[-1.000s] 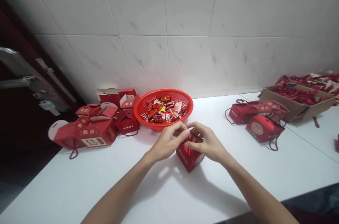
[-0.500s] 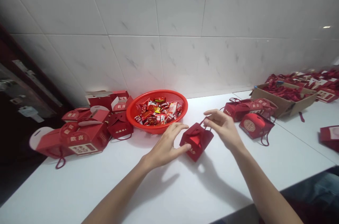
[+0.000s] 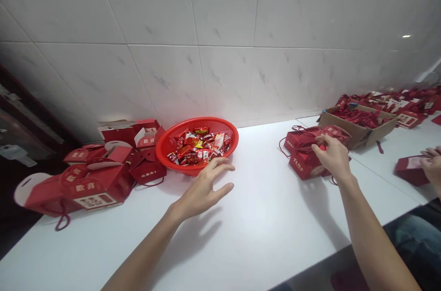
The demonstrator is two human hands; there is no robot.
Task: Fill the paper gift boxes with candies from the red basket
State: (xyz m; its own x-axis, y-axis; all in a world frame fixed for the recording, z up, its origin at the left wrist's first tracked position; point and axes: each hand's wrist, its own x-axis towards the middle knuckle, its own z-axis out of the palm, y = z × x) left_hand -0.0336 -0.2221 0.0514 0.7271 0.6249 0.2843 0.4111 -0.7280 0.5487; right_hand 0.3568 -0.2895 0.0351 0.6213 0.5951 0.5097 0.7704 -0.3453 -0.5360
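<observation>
Over the white table, my left hand [image 3: 206, 185] is open with its thumb and fingers apart. It holds nothing and is nearest to the front rim of a red plastic basket [image 3: 161, 151]. In the basket lie several wrapped candies [image 3: 201, 145]. My right hand [image 3: 332, 157] pinches the top of a small red gift box [image 3: 303, 165] by its cord handle, among a cluster of similar boxes at the right. Its fingers partly hide the cord and the box behind. One red box [image 3: 292, 138] of that cluster sits just behind.
Several red gift boxes [image 3: 103, 181], some with lids up, stand at the left. A cardboard box [image 3: 370, 135] of dark red ribbons is at the right, before a heap of red boxes [image 3: 409, 103]. Another person's hand [image 3: 432, 167] touches a red box [image 3: 411, 170]. A tiled wall [image 3: 227, 80] runs behind.
My right hand has carried the small gift box rightward from the middle of the table to the cluster. My left hand has let go of that box's side and drawn slightly left.
</observation>
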